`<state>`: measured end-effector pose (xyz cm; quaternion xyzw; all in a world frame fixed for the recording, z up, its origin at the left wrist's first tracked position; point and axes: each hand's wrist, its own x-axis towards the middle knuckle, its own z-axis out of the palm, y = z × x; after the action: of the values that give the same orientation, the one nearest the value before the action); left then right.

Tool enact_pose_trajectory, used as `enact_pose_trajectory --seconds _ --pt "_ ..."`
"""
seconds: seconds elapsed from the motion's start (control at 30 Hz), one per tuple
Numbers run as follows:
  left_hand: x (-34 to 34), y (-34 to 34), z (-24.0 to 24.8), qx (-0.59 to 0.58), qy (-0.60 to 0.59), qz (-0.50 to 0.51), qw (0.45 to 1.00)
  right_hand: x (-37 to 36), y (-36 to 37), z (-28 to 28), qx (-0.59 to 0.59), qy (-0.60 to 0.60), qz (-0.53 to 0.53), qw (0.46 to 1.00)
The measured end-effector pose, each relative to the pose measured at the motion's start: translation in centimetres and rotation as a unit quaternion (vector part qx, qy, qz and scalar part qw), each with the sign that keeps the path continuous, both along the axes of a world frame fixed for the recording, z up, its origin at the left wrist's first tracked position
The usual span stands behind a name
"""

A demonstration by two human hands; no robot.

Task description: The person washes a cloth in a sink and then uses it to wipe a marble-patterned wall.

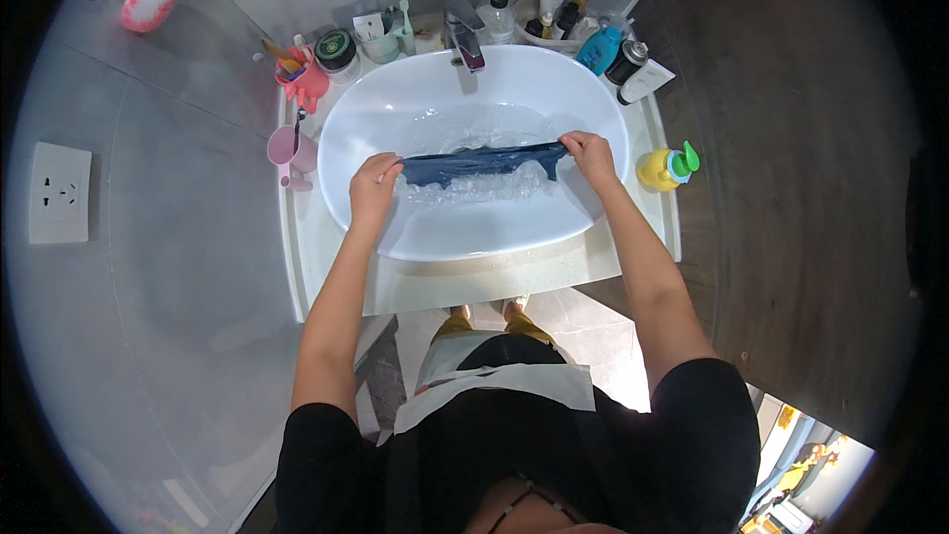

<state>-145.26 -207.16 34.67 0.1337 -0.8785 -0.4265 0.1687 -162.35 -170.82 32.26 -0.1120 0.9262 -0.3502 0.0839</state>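
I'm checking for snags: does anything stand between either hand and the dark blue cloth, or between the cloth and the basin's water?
Nothing visible does. The left hand and right hand each hold an end of the dark blue cloth, amid splashing water in the basin; the tap stands beyond it.

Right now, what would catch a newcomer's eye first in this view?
The dark blue cloth, stretched between the left hand and right hand across the rippled water in the white sink. Next, the yellow pump bottle at the right edge of the counter and the pink mug at its left.
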Motion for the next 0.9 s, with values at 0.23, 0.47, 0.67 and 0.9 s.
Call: enact_pose_trajectory --seconds 0.23,0.47,0.67,0.9 --pt "-0.3 -2.8 3.2 0.313 0.003 0.103 0.944 -2.4 -1.5 3.6 -0.246 -0.054 -0.142 0.957" --pt "-0.9 -3.3 1.6 0.467 0.027 0.143 0.872 -1.6 -2.5 5.2 -0.313 -0.220 -0.120 0.916" --pt "-0.5 -3.1 -2.3 0.309 0.020 0.117 0.944 -1.5 -0.6 1.4 -0.269 -0.241 -0.086 0.929" --pt "1.1 0.8 -4.2 -0.017 -0.083 0.017 0.996 2.3 -1.5 -3.0 0.167 0.101 0.063 0.979"
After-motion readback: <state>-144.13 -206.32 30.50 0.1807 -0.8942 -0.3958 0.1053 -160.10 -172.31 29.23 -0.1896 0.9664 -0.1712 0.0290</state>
